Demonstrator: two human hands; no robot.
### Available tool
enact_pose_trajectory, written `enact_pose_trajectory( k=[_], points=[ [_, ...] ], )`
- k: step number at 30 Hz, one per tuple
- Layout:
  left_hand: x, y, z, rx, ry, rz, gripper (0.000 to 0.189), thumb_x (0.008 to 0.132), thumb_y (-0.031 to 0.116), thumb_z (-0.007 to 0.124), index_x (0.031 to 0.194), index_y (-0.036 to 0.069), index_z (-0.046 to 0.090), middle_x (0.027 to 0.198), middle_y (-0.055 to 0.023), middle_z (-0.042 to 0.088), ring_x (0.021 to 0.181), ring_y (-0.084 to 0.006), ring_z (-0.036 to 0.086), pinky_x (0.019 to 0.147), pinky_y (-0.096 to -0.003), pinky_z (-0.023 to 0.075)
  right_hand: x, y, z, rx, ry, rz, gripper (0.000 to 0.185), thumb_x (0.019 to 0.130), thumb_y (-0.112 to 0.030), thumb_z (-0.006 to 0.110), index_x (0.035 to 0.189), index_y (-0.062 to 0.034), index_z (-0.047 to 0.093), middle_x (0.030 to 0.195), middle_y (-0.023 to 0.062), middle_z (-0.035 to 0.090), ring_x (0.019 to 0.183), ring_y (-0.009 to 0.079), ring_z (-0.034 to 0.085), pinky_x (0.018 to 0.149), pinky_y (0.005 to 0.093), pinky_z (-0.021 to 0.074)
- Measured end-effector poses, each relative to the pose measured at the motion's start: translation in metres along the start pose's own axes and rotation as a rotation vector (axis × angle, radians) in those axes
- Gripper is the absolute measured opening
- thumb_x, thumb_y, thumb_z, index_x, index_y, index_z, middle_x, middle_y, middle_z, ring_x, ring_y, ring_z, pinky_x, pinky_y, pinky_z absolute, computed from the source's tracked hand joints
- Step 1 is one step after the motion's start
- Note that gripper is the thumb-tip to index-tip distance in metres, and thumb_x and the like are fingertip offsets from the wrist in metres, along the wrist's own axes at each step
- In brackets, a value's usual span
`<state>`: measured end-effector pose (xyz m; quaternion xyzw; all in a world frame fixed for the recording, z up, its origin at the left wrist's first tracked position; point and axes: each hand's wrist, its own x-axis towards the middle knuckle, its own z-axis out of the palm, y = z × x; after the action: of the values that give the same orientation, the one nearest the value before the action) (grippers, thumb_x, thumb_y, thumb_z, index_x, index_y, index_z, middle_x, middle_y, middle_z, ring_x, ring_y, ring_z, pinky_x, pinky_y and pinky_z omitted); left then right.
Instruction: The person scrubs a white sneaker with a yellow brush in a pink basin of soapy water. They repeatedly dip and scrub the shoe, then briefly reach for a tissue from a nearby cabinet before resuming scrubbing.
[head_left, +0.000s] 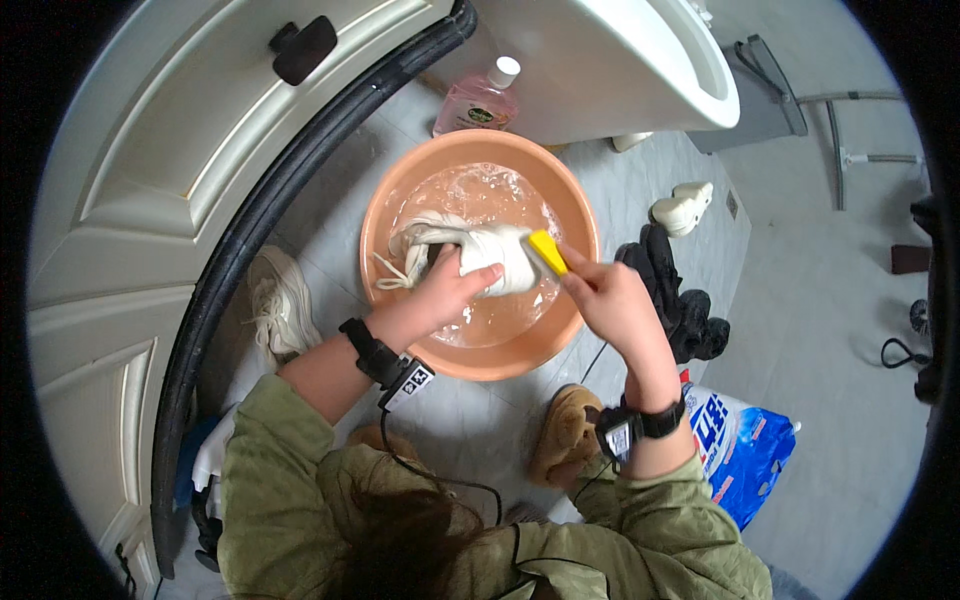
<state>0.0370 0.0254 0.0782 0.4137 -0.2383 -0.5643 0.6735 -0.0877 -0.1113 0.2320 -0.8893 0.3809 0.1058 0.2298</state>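
Note:
My left hand (457, 281) grips a white lace-up shoe (499, 259), its fingers inside the opening and the thumb on the outside. The shoe lies on its side over an orange plastic basin (480, 365) that holds soapy water (487, 180). Loose laces (394, 274) trail at its left end. In my right hand (611, 296) is a small brush with a yellow back (548, 251), held against the shoe's right end. The brush's bristles are mostly hidden.
A second white shoe (281, 304) stands left of the basin, near the panelled door (142, 255). Behind the basin are a pink liquid bottle (480, 101) and a white ceramic fixture (637, 67). Black shoes (675, 300), white clogs (681, 210) and a blue-and-white detergent bag (742, 450) lie right.

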Motion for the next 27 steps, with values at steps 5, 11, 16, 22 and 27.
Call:
enact_pose_trajectory(
  k=[5, 11, 16, 22, 27],
  points=[
    [-0.002, -0.016, 0.001, 0.247, 0.058, -0.002, 0.044, 0.089, 0.026, 0.065, 0.125, 0.001, 0.056, 0.122, -0.0179, 0.051, 0.114, -0.0283, 0.050, 0.100, -0.0389, 0.0388, 0.038, -0.009, 0.009, -0.086, -0.016, -0.081, 0.034, 0.088, -0.025, 0.055, 0.119, -0.0173, 0.066, 0.084, 0.0223, 0.066, 0.082, 0.0366, 0.066, 0.075, 0.0420, 0.0531],
    [0.000, -0.021, -0.002, 0.192, 0.077, -0.011, 0.043, 0.090, 0.023, 0.064, 0.126, 0.000, 0.054, 0.124, -0.0149, 0.052, 0.114, -0.0245, 0.050, 0.099, -0.0371, 0.0398, 0.011, 0.002, -0.009, 0.000, -0.182, 0.130, 0.032, 0.087, -0.027, 0.058, 0.116, -0.0160, 0.068, 0.084, 0.0224, 0.065, 0.081, 0.0350, 0.067, 0.074, 0.0395, 0.0528],
    [0.003, -0.022, -0.001, 0.287, 0.036, -0.013, 0.043, 0.092, 0.017, 0.063, 0.128, -0.002, 0.050, 0.119, -0.0072, 0.058, 0.108, -0.0167, 0.056, 0.095, -0.0322, 0.0443, 0.017, 0.004, 0.009, 0.088, -0.012, 0.070, 0.029, 0.087, -0.030, 0.059, 0.106, -0.0113, 0.071, 0.080, 0.0226, 0.065, 0.079, 0.0366, 0.066, 0.073, 0.0429, 0.0521],
    [0.000, -0.020, -0.003, 0.238, 0.036, 0.076, 0.045, 0.092, 0.020, 0.063, 0.128, -0.003, 0.049, 0.118, -0.0084, 0.059, 0.110, -0.0169, 0.056, 0.096, -0.0326, 0.0440, -0.009, 0.011, 0.021, 0.156, 0.033, 0.116, 0.038, 0.088, -0.025, 0.060, 0.125, -0.0176, 0.062, 0.083, 0.0209, 0.067, 0.081, 0.0356, 0.067, 0.074, 0.0383, 0.0531],
    [0.002, -0.018, 0.000, 0.387, 0.017, 0.031, 0.045, 0.093, 0.019, 0.062, 0.130, -0.002, 0.048, 0.120, -0.0085, 0.059, 0.111, -0.0170, 0.056, 0.096, -0.0325, 0.0441, -0.006, 0.048, 0.056, 0.189, 0.169, 0.103, 0.035, 0.088, -0.025, 0.061, 0.121, -0.0145, 0.064, 0.086, 0.0222, 0.067, 0.083, 0.0363, 0.067, 0.077, 0.0421, 0.0530]
  ],
)
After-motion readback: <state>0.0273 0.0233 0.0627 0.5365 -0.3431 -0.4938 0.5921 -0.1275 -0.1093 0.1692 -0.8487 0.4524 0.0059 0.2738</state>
